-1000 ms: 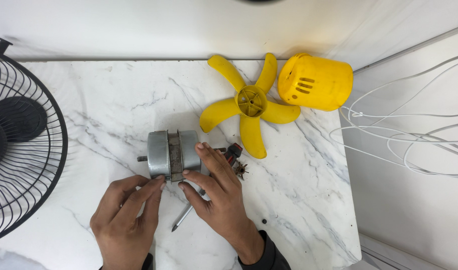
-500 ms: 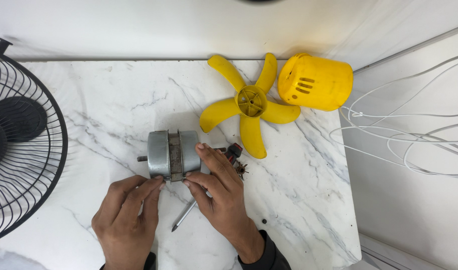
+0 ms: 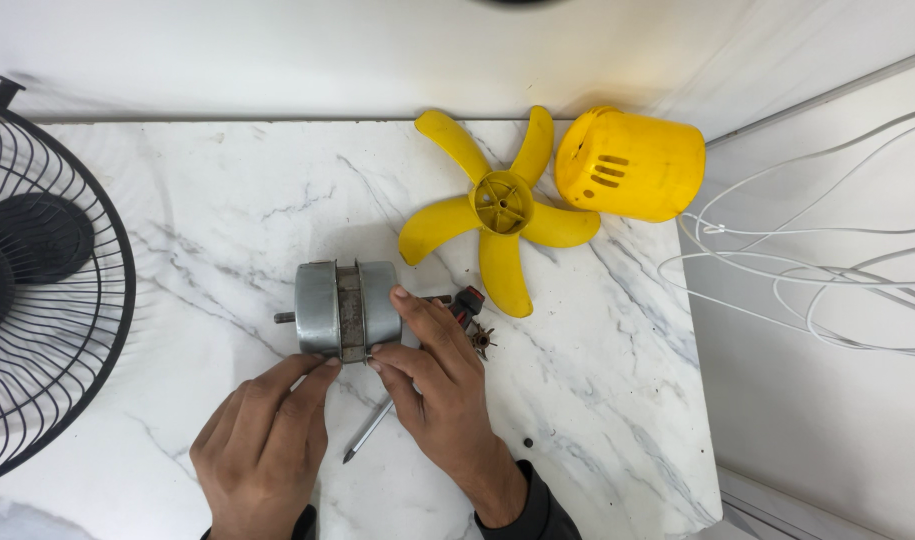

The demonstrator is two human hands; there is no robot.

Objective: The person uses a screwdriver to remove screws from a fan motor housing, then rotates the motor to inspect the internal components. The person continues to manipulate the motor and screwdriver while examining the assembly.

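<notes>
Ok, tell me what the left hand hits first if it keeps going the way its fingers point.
The left hand points up and slightly right; its fingertips already touch the motor's lower edge, so the motor comes first. Beyond it lies bare marble, as far as this view shows.

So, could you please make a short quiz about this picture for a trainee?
1. True or false: both hands touch the grey motor.
2. How many blades does the yellow fan blade have? A) three B) five C) seven
3. What lies on the table between the left hand and right hand?

Key: 1. True. 2. B. 3. A screwdriver, partly hidden under the right hand.
</notes>
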